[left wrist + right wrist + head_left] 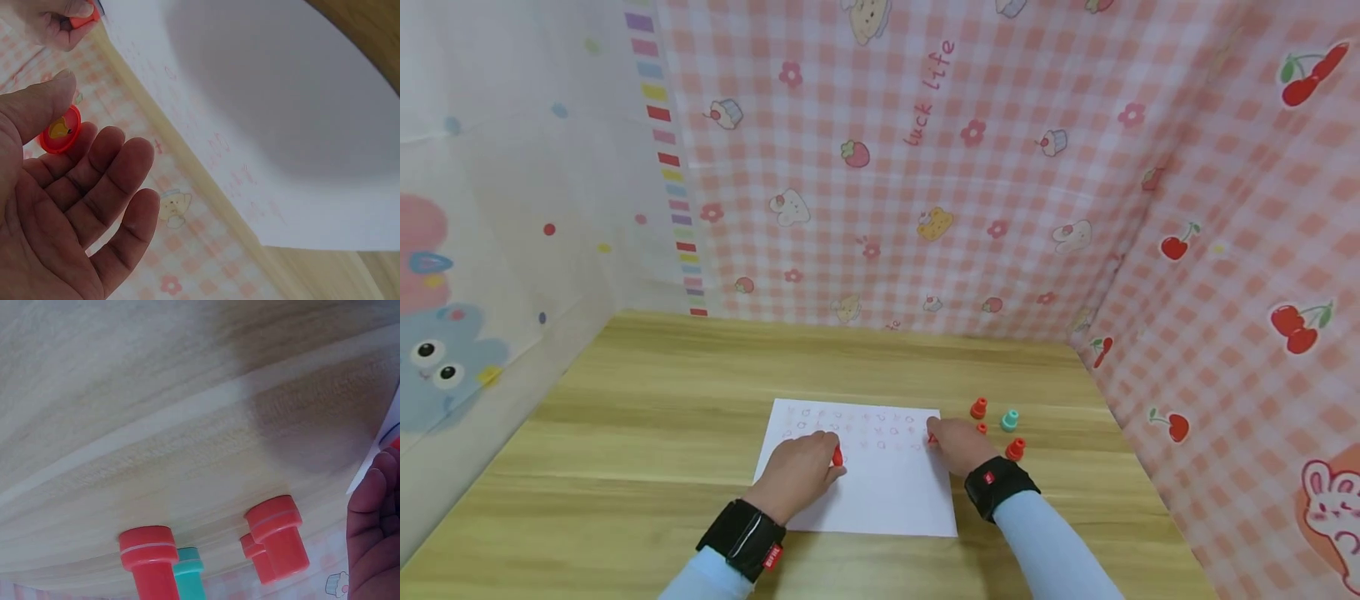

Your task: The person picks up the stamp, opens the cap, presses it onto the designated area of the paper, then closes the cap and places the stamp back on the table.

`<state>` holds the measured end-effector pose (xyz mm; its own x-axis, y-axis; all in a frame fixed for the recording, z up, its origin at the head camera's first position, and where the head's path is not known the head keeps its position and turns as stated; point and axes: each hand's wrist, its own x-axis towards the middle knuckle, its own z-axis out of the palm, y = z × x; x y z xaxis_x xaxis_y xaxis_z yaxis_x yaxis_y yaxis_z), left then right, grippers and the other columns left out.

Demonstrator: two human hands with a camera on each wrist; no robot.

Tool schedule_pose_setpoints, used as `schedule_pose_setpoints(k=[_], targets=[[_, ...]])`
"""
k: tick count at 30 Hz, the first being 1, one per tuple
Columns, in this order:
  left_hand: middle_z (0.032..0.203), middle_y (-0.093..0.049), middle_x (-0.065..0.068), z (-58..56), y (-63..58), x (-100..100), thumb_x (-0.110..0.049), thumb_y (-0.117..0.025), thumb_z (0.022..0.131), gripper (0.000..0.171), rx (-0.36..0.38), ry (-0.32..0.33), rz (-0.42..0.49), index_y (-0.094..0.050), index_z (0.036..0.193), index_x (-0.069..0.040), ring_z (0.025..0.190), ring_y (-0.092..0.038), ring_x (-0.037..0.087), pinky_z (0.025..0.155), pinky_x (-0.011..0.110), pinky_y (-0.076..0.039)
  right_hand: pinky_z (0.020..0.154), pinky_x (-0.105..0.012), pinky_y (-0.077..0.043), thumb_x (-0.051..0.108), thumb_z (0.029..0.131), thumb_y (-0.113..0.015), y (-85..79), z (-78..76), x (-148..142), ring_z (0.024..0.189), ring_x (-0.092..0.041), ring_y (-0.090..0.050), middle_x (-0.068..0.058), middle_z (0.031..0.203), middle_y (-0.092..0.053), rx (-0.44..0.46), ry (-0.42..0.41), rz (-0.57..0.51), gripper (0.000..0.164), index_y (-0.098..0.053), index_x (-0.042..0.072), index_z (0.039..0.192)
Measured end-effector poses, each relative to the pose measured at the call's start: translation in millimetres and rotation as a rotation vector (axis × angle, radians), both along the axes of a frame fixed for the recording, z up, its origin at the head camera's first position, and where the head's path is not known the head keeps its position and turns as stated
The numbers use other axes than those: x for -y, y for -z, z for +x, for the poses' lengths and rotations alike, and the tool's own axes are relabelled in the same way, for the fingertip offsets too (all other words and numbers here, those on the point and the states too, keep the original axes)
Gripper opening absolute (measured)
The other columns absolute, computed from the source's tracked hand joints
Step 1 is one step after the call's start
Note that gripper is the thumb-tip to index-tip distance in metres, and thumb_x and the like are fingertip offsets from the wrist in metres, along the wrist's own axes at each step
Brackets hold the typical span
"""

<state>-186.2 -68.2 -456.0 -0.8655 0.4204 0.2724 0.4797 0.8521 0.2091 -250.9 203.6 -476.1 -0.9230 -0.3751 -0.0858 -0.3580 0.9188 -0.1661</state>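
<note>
A sheet of white paper (887,492) with rows of small faint red prints lies on the table. My left hand (799,471) is over its left part, pinching a small round red cap (60,130) with a yellow picture on its face between thumb and index finger. The other fingers of that hand are loosely bent. Near the paper's upper right corner, my right hand (961,444) pinches a red stamp (84,19). This stamp's lower end is right at the sheet, and the fingers hide most of it in the head view.
Right of the paper stand several toy stamps: a teal one (1010,420), a red one (978,407) behind, and another red one (1015,449) nearest the right wrist. The wooden table (662,400) is bordered by patterned cloth walls (880,183) at the back and sides.
</note>
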Motion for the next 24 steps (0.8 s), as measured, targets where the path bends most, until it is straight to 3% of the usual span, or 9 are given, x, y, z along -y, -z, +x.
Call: schedule_pose_setpoints(k=[9,15,24], targets=[[0.068,-0.052,-0.001,-4.6,5.7,-6,-0.026,-0.083,0.080,0.030,-0.005,0.007,-0.029,-0.059,0.085,-0.009,0.058,-0.054,0.018,0.053,0.033,-0.044,0.066,-0.032,-0.047,0.013,0.095,-0.068,-2.0,-1.0,-1,0.067,-0.020,-0.052,-0.005,0.076,-0.058,0.002,-0.009,-0.003,0.016,-0.058,0.007,0.105],[0.068,-0.053,0.000,-5.9,3.8,-7,-0.025,-0.084,0.080,0.030,-0.008,0.008,-0.034,-0.060,0.086,-0.007,0.058,-0.054,0.018,0.053,0.033,-0.045,0.066,-0.031,-0.044,0.019,0.095,-0.069,-10.6,-2.2,-7,0.072,-0.020,-0.053,-0.003,0.079,-0.058,0.024,0.141,-0.144,0.015,-0.059,0.011,0.103],[0.068,-0.053,0.000,-8.6,4.2,-11,-0.024,-0.084,0.080,0.030,0.008,-0.012,-0.013,-0.060,0.087,-0.007,0.058,-0.053,0.017,0.053,0.032,-0.044,0.069,-0.032,-0.048,0.023,0.095,-0.068,-24.4,-0.7,0,0.075,-0.021,-0.055,-0.003,0.085,-0.062,-0.011,0.236,-0.385,0.020,-0.058,0.010,0.106]])
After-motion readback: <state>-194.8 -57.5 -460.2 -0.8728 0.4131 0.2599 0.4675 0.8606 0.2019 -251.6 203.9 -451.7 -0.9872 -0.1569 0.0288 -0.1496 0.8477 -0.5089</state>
